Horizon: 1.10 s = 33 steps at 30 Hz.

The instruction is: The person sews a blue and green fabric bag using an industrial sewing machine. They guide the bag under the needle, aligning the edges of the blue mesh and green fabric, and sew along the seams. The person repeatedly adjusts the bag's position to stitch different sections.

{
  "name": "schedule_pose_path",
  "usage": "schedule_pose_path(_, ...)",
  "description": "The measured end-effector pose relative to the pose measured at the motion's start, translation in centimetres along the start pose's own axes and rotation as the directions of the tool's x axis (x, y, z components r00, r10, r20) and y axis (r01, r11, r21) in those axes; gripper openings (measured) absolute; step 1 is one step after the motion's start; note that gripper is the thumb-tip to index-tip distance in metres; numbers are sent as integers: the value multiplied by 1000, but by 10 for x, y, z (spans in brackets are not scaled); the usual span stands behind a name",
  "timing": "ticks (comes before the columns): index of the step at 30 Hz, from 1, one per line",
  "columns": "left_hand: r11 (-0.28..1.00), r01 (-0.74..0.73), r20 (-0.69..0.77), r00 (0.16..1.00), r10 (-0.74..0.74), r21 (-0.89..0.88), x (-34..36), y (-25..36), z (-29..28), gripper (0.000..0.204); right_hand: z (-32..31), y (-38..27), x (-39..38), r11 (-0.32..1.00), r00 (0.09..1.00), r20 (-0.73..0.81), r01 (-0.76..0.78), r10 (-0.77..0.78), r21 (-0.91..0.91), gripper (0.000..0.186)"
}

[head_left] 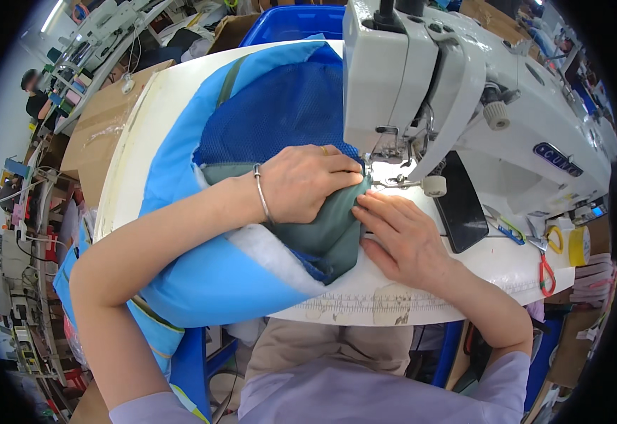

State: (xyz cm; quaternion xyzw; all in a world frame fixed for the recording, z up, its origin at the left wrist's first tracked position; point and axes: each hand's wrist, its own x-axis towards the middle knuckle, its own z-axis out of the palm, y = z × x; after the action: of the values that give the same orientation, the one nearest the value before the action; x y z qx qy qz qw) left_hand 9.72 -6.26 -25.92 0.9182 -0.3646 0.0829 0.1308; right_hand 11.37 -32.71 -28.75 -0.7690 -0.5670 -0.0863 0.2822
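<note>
A padded piece of sewing lies bunched on the table: light blue fabric [216,283] outside, dark blue mesh [273,106] inside, white padding [269,256] at a raw edge, and a grey-green cloth panel [322,237]. My left hand [305,180] bends over the green panel, its fingertips closed on the cloth close to the needle area of a white sewing machine [383,92]. Just to the right, my right hand [409,244] rests with fingers extended, the tips touching the panel's right edge. The cloth beneath my left palm is hidden.
Right of the needle lies a dark flat slab [459,208]. Thread snips [508,227], red-handled scissors [547,274] and a yellow tape roll [578,246] sit farther right. Behind the table is a blue bin [294,22]; a cardboard box [100,138] stands left.
</note>
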Motion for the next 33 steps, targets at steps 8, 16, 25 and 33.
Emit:
schedule_pose_path(8, 996, -20, -70, 997, 26, 86, -2, 8, 8, 50, -2, -4, 2, 999, 999, 38, -1, 2, -37, 47)
schedule_pose_path(16, 993, 112, 56, 993, -109, -50, 0, 1, -22, 49, -3, -1, 0, 999, 999, 32, 9, -8, -31, 54)
schedule_pose_path(25, 665, 720, -489, 515, -704, -198, -197, -50, -105, 33, 3, -1, -2, 999, 998, -41, 41, -41, -2, 56)
schedule_pose_path(33, -219, 864, 415, -13, -910, -454, -253, 15, -84, 76, 9, 4, -7, 994, 996, -28, 81, -83, -74, 53)
